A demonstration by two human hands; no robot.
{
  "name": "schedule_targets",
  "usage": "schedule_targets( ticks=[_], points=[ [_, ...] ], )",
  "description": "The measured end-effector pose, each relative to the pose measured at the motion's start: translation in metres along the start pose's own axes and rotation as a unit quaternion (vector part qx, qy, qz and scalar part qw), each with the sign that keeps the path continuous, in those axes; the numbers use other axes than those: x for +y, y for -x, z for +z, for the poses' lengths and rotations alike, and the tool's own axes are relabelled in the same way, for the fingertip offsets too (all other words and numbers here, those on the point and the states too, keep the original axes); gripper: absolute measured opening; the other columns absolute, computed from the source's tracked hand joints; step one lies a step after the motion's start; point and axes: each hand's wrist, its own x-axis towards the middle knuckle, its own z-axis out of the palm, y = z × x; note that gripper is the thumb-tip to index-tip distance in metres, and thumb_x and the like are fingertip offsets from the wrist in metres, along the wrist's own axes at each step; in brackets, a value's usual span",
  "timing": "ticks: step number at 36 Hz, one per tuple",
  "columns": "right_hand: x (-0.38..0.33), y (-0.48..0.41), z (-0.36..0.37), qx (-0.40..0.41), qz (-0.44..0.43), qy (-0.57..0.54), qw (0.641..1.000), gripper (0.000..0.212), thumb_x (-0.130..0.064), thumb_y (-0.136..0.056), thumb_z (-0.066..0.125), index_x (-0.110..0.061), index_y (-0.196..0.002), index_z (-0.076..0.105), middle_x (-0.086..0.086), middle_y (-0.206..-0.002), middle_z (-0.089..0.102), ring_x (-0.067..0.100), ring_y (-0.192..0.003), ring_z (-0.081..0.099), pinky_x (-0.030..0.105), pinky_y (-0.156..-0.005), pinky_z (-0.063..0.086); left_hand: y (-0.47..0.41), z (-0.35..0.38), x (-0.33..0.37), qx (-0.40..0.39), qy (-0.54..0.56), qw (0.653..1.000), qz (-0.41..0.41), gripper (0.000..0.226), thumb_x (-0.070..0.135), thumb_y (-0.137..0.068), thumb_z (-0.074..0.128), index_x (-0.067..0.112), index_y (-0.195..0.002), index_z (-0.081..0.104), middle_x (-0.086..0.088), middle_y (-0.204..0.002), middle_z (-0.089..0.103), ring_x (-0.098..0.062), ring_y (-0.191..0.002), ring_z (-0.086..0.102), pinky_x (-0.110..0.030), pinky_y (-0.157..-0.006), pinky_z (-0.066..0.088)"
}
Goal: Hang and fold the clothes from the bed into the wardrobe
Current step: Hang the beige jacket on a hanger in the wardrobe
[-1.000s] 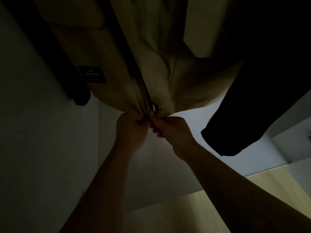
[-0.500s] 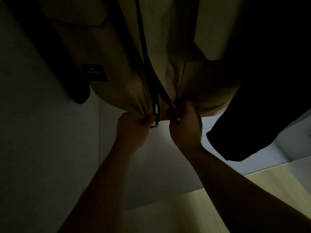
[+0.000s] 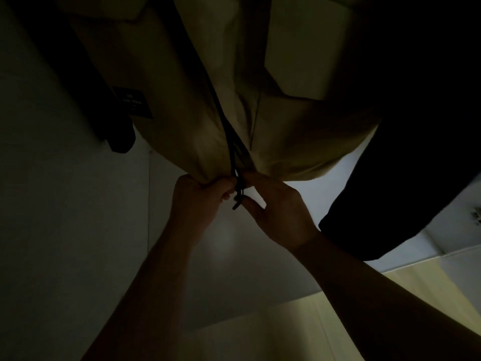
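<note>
The left hand's (image 3: 197, 201) fingers (image 3: 221, 188) are curled tight on the bunched left hem of the hanging beige zip-front cloth jacket (image 3: 299, 142). The right hand (image 3: 278, 214), which half a second ago gripped the right hem well apart, has come back in; its fingers (image 3: 253, 177) touch the hem just beside the dark cord zip pull (image 3: 237, 198), thumb below with a gap, and whether it pinches anything I cannot tell. The two edges meet again, so the zip is probably about to be started. The jacket hangs between a black garment (image 3: 403, 178) and a dark sleeve (image 3: 114, 131).
</note>
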Motion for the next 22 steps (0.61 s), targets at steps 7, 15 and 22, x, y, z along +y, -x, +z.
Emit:
schedule_targets(
  ticks=[7,15,22],
  points=[
    [0.005,-0.001,-0.001,0.023,-0.010,-0.042,0.999,0.035,-0.002,-0.082,0.078,-0.001,-0.116,0.070,0.010,-0.102,0.075,0.023,-0.087,0.072,0.029,-0.076,0.057,0.000,0.001,0.002,-0.019,-0.009,1.000,0.022,0.024,0.017,-0.090,0.071,0.021,-0.066,0.071,0.006,-0.058,0.068,-0.001,-0.051,0.058,-0.025,-0.062,0.044],
    [0.003,-0.001,0.008,0.032,-0.012,-0.054,0.998,0.025,-0.006,-0.083,0.080,-0.001,-0.105,0.072,0.011,-0.090,0.074,0.025,-0.072,0.070,0.031,-0.059,0.053,-0.002,-0.002,-0.007,-0.017,-0.053,0.997,0.055,0.026,0.021,-0.091,0.069,0.023,-0.065,0.066,0.014,-0.054,0.065,0.002,-0.055,0.060,-0.007,-0.055,0.044],
    [0.005,-0.004,0.017,0.013,-0.010,-0.029,0.999,0.012,-0.010,-0.085,0.078,-0.001,-0.094,0.076,0.014,-0.079,0.071,0.030,-0.067,0.067,0.042,-0.058,0.055,-0.007,-0.008,-0.013,-0.001,-0.173,0.980,0.096,0.030,0.032,-0.092,0.067,0.016,-0.067,0.062,0.008,-0.055,0.057,0.004,-0.051,0.056,-0.006,-0.053,0.040]
  ],
)
